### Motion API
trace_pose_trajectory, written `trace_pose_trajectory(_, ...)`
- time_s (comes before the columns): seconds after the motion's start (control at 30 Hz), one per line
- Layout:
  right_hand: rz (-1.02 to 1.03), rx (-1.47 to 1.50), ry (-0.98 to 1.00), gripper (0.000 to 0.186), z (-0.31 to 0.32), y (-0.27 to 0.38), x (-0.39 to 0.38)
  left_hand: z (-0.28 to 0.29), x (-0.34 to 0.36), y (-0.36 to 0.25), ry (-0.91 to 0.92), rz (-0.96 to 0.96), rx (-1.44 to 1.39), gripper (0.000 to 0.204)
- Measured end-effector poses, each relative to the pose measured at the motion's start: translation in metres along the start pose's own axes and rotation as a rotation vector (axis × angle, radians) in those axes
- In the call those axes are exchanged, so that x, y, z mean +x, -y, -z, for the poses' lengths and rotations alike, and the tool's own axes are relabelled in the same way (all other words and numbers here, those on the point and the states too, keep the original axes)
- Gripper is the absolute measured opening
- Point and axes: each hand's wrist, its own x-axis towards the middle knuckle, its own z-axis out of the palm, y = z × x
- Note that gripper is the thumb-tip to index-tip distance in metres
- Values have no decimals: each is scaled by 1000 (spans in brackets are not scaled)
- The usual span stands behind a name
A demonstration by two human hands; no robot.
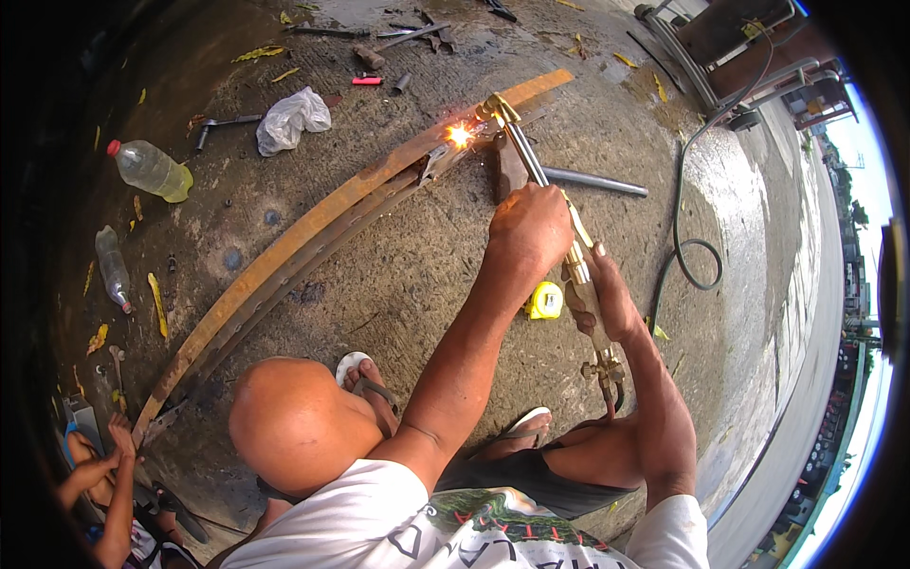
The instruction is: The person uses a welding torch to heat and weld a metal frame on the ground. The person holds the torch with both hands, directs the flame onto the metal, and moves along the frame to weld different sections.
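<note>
My left hand is wrapped around the tubes of a cutting torch. Lower down, my right hand grips the torch's handle near its valves. The brass torch head points at a long curved, rusty metal strip, and bright sparks burst at its near edge. A darker metal bar runs alongside the strip on my side. A block-like piece of rusty metal sits under that end. At the lower left, another person's hands are at the strip's far-left end.
A yellow tape measure lies beside my right hand, with a metal pipe beyond. A black hose loops at right. Leftward are a plastic bag and two bottles. A hammer and pink lighter lie farther off.
</note>
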Motion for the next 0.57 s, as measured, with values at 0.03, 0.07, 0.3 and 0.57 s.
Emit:
trace_pose_trajectory(0.03, 1, 0, 4, 70, 0, 0, 0, 1, -1, 0, 4, 6, -4, 20)
trace_pose_trajectory(0.07, 3, -3, 2, 69, 0, 0, -1, 1, -1, -1, 7, 11, -9, 20)
trace_pose_trajectory(0.3, 7, 8, -4, 68, -1, 0, -1, 2, -2, 0, 4, -2, -19, 20)
trace_pose_trajectory(0.57, -3, 10, 10, 68, 1, -2, 0, -4, -1, 2, -40, -25, 67, 18)
